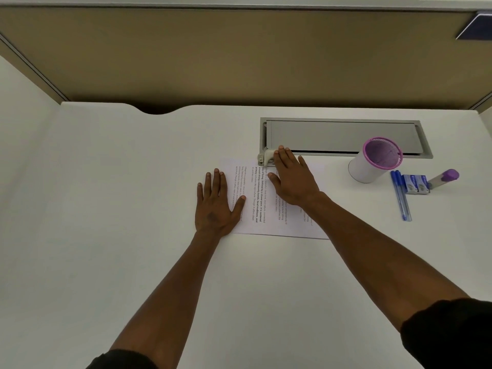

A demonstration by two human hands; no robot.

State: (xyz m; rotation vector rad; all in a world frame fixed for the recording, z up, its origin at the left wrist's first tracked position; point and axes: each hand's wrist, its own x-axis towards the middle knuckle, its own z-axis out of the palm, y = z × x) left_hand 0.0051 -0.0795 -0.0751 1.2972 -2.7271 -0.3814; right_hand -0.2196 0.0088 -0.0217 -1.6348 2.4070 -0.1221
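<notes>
A small stack of printed sheets of paper (pixel 262 209) lies on the white desk (pixel 106 182), turned so that the lines of text run away from the person. At the far edge of the sheets, near the middle of that edge, sits a pale stapler (pixel 266 157) with its mouth over the paper.

The right hand (pixel 294 181) lies palm down over the sheets. Its fingers (pixel 283 156) are straight and slightly spread, their tips resting on top of the stapler, and the thumb lies on the paper beside it. Nothing is curled round the stapler: the hand presses rather than grips.

The left hand (pixel 214 206) lies flat at the left edge of the sheets, with its fingers (pixel 216 179) straight and a little apart. The thumb and the side of the palm rest on the paper, and the rest of the hand rests on the desk.

Just beyond the stapler a grey cable flap (pixel 343 135) is set into the desk. To the right, well apart from the sheets, stands a white pen cup (pixel 368 166) with a purple mesh rim. Beside it lie blue pens (pixel 400 194), small boxes of staples (pixel 415 184) and a purple-capped tube (pixel 445 178). A tan partition (pixel 239 54) closes off the back of the desk.
</notes>
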